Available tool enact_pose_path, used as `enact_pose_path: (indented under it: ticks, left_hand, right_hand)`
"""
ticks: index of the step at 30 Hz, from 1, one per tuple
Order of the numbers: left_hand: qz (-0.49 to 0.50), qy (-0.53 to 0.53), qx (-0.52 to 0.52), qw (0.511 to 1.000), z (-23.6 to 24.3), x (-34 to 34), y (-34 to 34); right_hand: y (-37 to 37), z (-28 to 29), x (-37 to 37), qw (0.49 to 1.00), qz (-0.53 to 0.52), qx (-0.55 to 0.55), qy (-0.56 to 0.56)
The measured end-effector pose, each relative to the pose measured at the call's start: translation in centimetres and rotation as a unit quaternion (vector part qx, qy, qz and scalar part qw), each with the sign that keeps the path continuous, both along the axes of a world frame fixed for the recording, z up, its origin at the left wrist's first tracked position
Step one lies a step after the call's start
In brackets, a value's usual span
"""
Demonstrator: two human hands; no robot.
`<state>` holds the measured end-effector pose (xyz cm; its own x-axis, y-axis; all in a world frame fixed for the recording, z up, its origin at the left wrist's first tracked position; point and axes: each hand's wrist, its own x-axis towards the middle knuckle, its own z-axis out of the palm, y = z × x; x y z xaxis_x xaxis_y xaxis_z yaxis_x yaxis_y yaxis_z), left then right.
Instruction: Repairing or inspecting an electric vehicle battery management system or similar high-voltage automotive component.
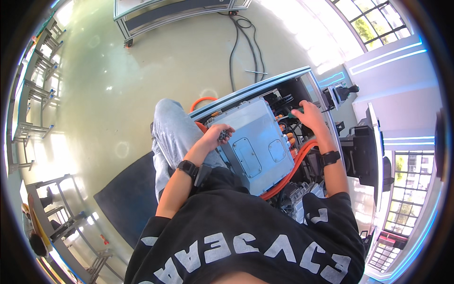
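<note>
A flat silver metal housing (250,142) with two oval cover plates sits inside an aluminium-framed bench (254,85). My left hand (217,135) is curled over the housing's left part, closed on a cluster of small dark bolts or screws (223,135). At the housing's upper right, my right hand (306,115) grips a green-handled tool (297,111) beside orange connectors (287,137); the tool's tip is hard to make out. Thick orange cables (298,161) curve along the housing's right side, with dark machinery and metal parts below them.
My jeans-clad knee (170,118) is against the bench's left side. A dark mat (123,199) lies on the floor. Another wheeled bench (179,19) stands ahead, with loose black cables (231,52) on the floor. Stools (38,94) line the left; a monitor (366,146) is at the right.
</note>
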<state>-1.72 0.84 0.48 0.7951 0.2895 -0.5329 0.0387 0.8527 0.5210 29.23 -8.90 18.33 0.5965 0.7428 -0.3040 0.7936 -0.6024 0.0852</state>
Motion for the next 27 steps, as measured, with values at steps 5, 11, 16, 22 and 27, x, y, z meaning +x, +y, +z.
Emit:
enact_pose_path:
  ticks: [5, 11, 16, 22, 27]
  left_hand:
    - [-0.001, 0.000, -0.001, 1.000, 0.3, -0.1, -0.1]
    - [-0.002, 0.003, 0.004, 1.000, -0.2, -0.1, 0.0]
    - [0.002, 0.009, 0.001, 1.000, 0.4, -0.1, 0.0]
    - [-0.003, 0.001, 0.009, 1.000, -0.2, 0.2, -0.1]
    - [0.005, 0.005, 0.001, 1.000, 0.3, -0.2, 0.0]
  right_hand:
    - [-1.6, -0.9, 1.8, 0.979, 0.182, 0.095, -0.015]
    - [-0.1, 0.1, 0.5, 0.998, 0.053, -0.035, -0.023]
    - [-1.3, -0.9, 1.4, 0.979, 0.178, 0.095, -0.006]
    - [-1.2, -1.8, 2.3, 0.989, 0.083, 0.120, 0.018]
    - [-1.3, 0.0, 1.4, 0.974, 0.195, 0.106, 0.043]
